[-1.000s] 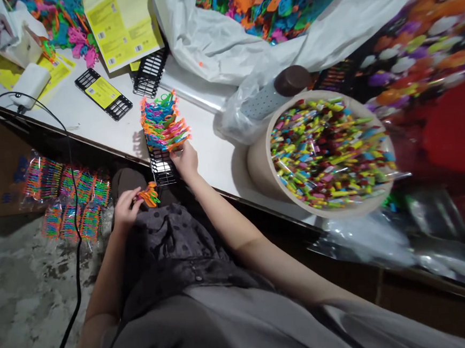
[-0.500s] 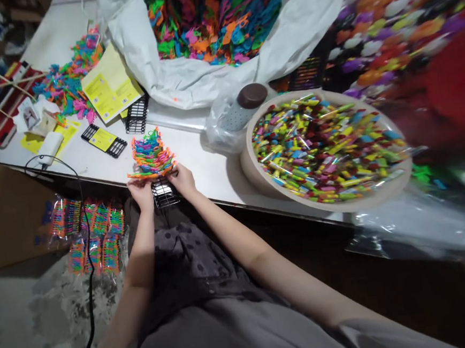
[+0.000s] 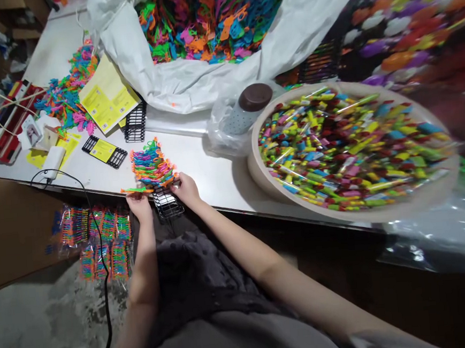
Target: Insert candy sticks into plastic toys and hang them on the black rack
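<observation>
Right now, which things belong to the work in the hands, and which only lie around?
In hand:
- left hand and right hand at the stack of colourful clips
- black rack under the stack

Lying about:
- bowl of wrapped pieces
- yellow cards
- brown-capped bottle
- packed clip bags

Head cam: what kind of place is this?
Likely a small packing workshop: a white sack of loose coloured plastic pieces, a tub heaped with wrapped items, sealed packs on the floor.
</observation>
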Motion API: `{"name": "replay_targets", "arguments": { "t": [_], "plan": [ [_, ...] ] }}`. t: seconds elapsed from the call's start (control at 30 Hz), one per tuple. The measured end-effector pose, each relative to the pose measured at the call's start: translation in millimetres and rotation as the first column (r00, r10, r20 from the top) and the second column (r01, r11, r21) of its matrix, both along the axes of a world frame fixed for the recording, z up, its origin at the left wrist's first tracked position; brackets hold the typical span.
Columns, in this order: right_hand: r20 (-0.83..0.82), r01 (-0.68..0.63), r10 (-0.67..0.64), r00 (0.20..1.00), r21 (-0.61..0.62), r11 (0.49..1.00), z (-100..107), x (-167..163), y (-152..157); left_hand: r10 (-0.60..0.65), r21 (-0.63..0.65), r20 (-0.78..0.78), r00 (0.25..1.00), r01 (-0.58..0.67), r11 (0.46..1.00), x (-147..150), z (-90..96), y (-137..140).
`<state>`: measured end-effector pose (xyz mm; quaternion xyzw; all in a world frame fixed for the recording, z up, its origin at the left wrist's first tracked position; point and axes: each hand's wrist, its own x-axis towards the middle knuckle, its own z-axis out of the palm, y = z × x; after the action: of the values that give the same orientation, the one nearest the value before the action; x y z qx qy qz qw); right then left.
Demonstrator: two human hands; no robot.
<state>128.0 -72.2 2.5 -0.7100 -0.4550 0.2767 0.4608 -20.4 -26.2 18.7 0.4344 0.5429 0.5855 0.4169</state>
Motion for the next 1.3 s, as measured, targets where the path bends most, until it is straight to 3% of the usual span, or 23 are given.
{"name": "replay_targets", "arguments": {
  "t": [0.17,0.33,0.53,0.73,0.93,1.3],
  "plan": [
    [0.033,-0.009,0.009,0.999,-0.012,1.000,0.5,1.7,-0.4,-0.082,0.019,-0.074,0.994,0.084,0.996,-1.7,-4.0,-7.1],
    [0.087,-0.009,0.012,0.996,-0.033,0.999,3.7,1.1,-0.5,-0.085,0.032,-0.322,0.943,0.100,0.994,-1.6,-10.1,-13.7],
    [0.209,0.007,0.033,0.977,-0.190,0.982,22.2,-2.3,0.4,-0.145,-0.006,-0.365,0.920,0.154,0.988,-1.2,-3.8,-6.3],
    [0.264,0.013,0.072,0.962,-0.307,0.952,34.1,-7.3,1.5,-0.128,-0.009,-0.435,0.891,0.138,0.990,2.2,-0.4,-4.8],
    [0.212,-0.020,0.083,0.974,-0.285,0.958,33.9,-6.6,-0.7,-0.071,-0.005,-0.396,0.915,0.075,0.997,9.7,4.0,-9.3],
    [0.236,-0.001,0.061,0.970,-0.244,0.970,33.2,-3.9,1.0,-0.098,-0.028,-0.595,0.798,0.102,0.994,9.7,3.4,-3.8]
  ]
}}
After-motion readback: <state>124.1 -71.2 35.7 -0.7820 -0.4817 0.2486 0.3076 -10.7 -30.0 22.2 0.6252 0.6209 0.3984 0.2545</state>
